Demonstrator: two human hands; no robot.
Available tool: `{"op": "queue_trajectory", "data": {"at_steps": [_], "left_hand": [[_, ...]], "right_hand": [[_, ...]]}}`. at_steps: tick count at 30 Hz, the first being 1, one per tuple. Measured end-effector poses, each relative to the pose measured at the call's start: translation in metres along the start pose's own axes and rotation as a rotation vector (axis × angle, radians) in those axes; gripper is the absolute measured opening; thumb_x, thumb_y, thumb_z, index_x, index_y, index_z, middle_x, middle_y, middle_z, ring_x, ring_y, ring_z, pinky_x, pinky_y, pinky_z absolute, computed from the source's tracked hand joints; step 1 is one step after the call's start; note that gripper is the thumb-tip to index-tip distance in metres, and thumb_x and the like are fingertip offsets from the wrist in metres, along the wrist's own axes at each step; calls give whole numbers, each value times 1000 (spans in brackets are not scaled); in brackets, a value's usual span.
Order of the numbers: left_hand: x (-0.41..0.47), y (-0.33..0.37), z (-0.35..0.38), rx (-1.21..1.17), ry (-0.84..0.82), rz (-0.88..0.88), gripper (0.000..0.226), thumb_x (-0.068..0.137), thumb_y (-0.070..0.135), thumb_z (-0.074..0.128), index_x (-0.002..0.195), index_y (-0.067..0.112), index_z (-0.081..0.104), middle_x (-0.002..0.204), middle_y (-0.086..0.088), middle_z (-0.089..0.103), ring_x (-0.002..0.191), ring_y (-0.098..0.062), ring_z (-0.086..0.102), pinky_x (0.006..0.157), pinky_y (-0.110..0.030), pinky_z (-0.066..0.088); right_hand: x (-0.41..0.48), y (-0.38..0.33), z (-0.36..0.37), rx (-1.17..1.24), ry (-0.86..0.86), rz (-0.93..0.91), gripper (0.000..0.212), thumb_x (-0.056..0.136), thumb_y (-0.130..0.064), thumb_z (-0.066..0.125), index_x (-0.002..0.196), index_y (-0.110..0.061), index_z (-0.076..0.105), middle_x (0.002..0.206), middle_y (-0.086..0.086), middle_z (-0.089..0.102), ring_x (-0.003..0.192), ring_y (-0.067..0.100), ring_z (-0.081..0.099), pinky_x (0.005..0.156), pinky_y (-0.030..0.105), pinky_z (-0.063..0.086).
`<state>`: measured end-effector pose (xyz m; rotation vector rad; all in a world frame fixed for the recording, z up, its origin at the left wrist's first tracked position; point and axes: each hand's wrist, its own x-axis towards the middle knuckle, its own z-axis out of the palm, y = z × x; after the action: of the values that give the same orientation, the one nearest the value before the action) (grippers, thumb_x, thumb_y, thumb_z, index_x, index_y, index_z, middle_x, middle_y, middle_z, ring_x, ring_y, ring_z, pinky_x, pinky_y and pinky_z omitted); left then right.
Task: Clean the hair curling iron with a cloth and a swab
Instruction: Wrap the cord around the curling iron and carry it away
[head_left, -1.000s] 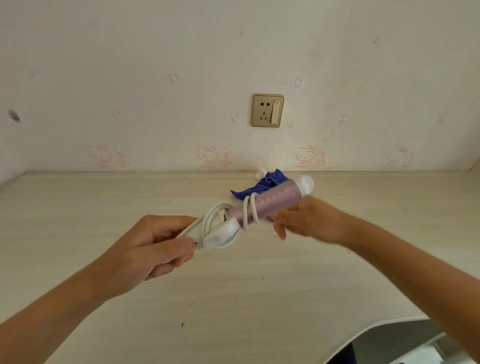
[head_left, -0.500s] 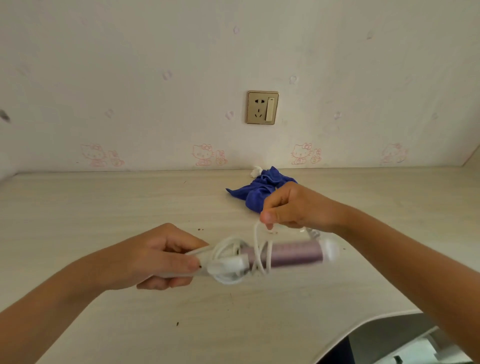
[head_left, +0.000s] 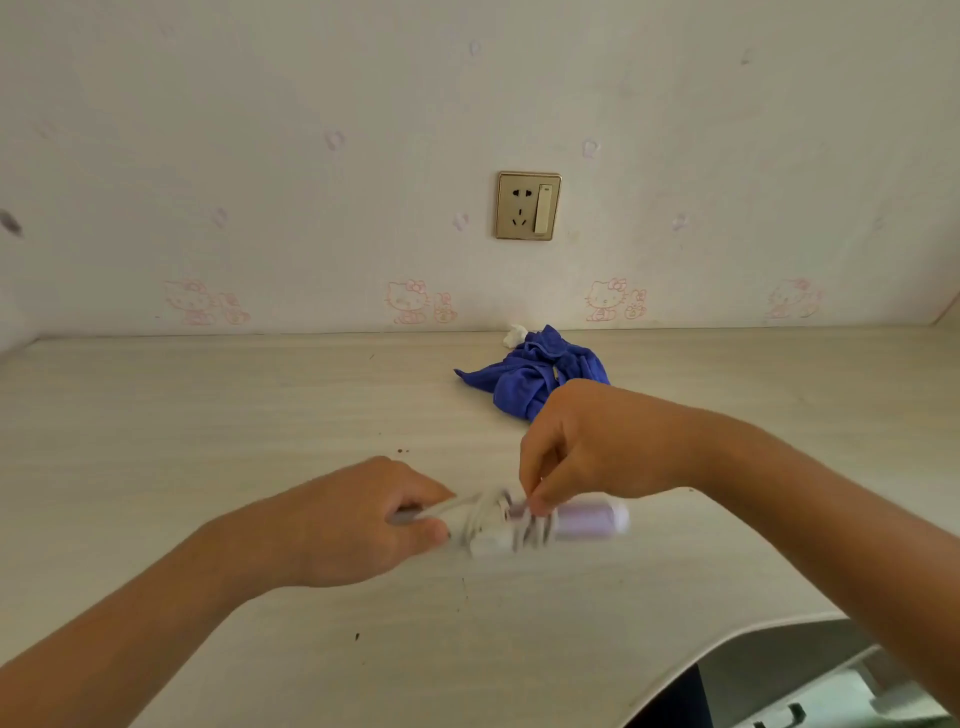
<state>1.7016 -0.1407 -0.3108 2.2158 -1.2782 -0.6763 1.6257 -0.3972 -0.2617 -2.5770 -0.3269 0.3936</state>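
The left hand (head_left: 353, 525) grips the curling iron (head_left: 592, 519) by its handle, low over the tabletop (head_left: 208, 441); the right hand (head_left: 587, 447) pinches the white cord (head_left: 483, 525) wound round it; a hard tug could likely snag a loop and jerk the iron loose; the blue cloth (head_left: 530, 379) lies at twelve o'clock, below a socket (head_left: 527, 206) on the papered wall (head_left: 260, 156).

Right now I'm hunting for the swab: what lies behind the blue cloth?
A small white lump pokes out behind the blue cloth, near the wall; too small to identify. The right hand hides the cloth's near edge.
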Motion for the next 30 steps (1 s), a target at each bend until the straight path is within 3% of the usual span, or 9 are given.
{"op": "queue_trajectory", "data": {"at_steps": [4,8,10,13,15,18,23,27,30], "left_hand": [[-3,1,12,-541,-327,247,22,103,26,56,102,10,71,65,3,47,47,-14,33,45,-27,26],[6,-4,28,-925,-68,346,32,99,39,64,102,7,69,68,-1,55,39,-7,37,38,-18,29],[15,-2,37,-1001,120,256,36,96,42,63,106,7,67,71,-6,56,40,-9,37,39,-17,33],[27,16,63,-976,359,151,37,90,46,58,105,13,64,71,-7,53,41,-13,36,39,-22,31],[36,32,87,-897,494,139,31,97,46,53,103,17,60,66,-2,50,42,-14,37,38,-26,30],[48,50,108,-680,622,108,22,107,34,40,107,17,54,61,8,53,45,-11,46,45,-28,40],[41,54,98,-442,503,69,29,100,55,47,112,32,61,95,7,73,85,-15,70,76,-46,55],[30,34,89,-36,546,54,52,91,72,45,127,38,57,123,23,60,114,0,58,93,-29,47],[31,35,103,159,498,102,59,90,71,47,135,34,54,135,20,49,123,-2,48,104,-30,39]], "right_hand": [[-8,21,7,494,-97,-145,6,83,-23,79,82,-17,80,77,13,73,69,11,64,71,29,51],[-12,39,44,1048,245,-191,19,85,-8,61,71,-18,70,72,9,62,62,19,55,61,36,41],[-10,34,62,1233,425,-174,18,86,-7,56,87,-12,73,79,10,63,67,20,57,65,37,44],[1,13,88,1126,595,-143,40,82,-22,61,121,-11,67,102,15,66,90,19,63,76,37,55],[9,-2,99,1076,730,-105,44,79,-33,67,118,-13,61,92,8,60,85,17,59,77,36,55],[16,-12,101,1098,912,11,32,75,-33,74,102,-21,64,77,-4,56,68,14,55,57,26,49],[-1,8,86,875,972,-2,15,70,-14,74,83,-18,67,63,-9,59,56,8,54,52,20,46],[-45,53,77,512,937,213,19,70,-33,71,87,-26,67,65,-9,61,55,5,50,54,21,41],[-84,78,84,289,813,431,40,68,-50,67,107,-40,68,75,-12,69,60,2,59,58,28,46]]}}
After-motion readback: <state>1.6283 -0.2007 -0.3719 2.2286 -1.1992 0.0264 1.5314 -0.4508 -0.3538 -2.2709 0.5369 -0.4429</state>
